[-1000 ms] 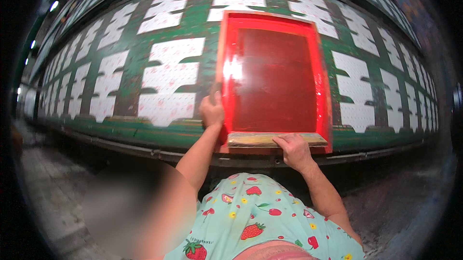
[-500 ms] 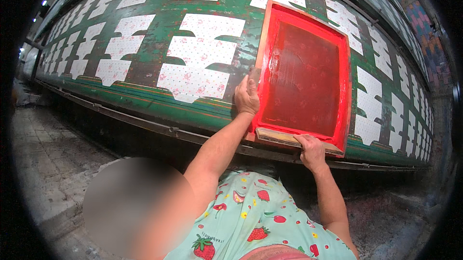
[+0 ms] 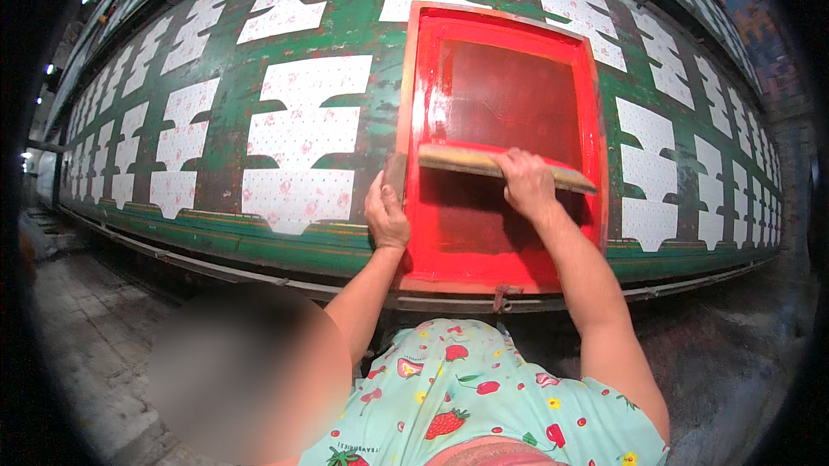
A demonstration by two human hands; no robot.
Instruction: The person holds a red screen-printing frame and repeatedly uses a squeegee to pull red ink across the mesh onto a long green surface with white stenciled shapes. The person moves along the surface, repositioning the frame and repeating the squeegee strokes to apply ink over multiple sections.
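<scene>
The two hands are apart. The right hand [image 3: 528,184] is clamped on a long wooden bar [image 3: 453,159], which lies crosswise within the red frame [image 3: 591,77], reaching out to both sides of that hand. The left hand [image 3: 388,214] grips a wooden block [image 3: 395,174] at the frame's left edge. Dark red mesh [image 3: 509,77] shows beyond and below the right hand. Left of the left hand, white patterned pieces [image 3: 302,133] lie in rows on the green bench [image 3: 216,234].
</scene>
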